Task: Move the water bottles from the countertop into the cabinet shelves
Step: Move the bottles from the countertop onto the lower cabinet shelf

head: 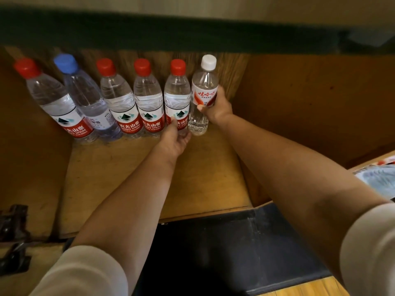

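bottle row blocks shelf back, bare shelf floor open in front

Six bottles stand in a row along the back of the cabinet shelf, side by side. The rightmost bottle sits in the right hand — its neighbour just left, touched by the left hand before it. The remaining four stand farther left.

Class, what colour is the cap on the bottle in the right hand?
White cap, seen in the head view.
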A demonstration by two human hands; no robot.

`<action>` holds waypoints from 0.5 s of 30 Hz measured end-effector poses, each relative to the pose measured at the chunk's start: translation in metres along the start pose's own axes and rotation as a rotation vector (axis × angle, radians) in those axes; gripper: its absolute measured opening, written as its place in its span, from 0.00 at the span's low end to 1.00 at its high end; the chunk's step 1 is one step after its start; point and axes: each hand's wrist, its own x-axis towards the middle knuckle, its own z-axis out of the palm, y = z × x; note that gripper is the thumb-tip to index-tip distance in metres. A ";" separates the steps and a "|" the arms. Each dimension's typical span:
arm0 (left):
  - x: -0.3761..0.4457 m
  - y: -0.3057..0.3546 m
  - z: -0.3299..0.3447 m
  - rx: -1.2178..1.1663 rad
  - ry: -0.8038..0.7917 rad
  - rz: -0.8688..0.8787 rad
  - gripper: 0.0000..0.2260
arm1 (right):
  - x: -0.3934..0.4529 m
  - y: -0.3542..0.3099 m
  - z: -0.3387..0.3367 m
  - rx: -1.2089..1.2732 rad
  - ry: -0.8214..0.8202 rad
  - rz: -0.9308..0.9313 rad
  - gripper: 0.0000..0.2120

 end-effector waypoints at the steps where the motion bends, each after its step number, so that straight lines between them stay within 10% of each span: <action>1: 0.000 -0.001 -0.002 0.041 -0.020 -0.012 0.17 | -0.001 0.000 0.000 0.002 0.002 -0.001 0.31; 6: -0.013 -0.003 -0.021 0.241 -0.116 -0.070 0.23 | -0.031 0.014 0.004 0.088 0.023 -0.048 0.37; 15: -0.087 -0.048 -0.062 0.911 -0.117 0.189 0.09 | -0.144 0.095 -0.029 0.086 -0.130 -0.085 0.17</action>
